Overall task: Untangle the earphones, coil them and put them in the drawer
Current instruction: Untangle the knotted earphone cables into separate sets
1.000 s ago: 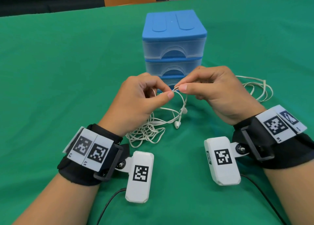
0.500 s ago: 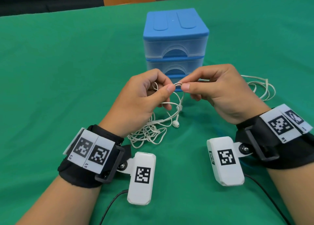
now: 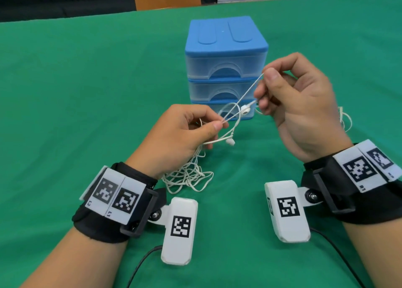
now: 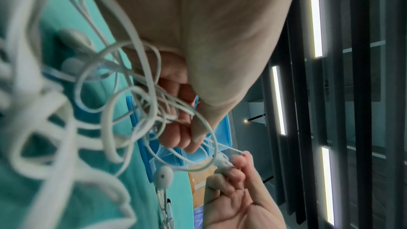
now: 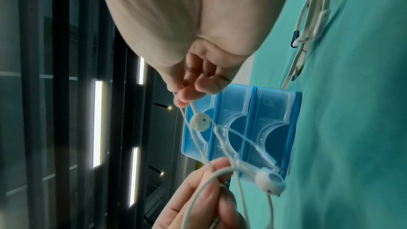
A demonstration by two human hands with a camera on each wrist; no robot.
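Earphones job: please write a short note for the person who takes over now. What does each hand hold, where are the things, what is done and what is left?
Left hand pinches the earphones cable above the tangle on the green table.
Right hand pinches the same cable higher up, a stretch taut between the hands; one earbud hangs by its fingers.
Second earbud dangles below the left hand.
Drawer unit stands behind, all drawers closed.
Done: nothing finished.
Left: finish untangling, coil, open a drawer, put them in.
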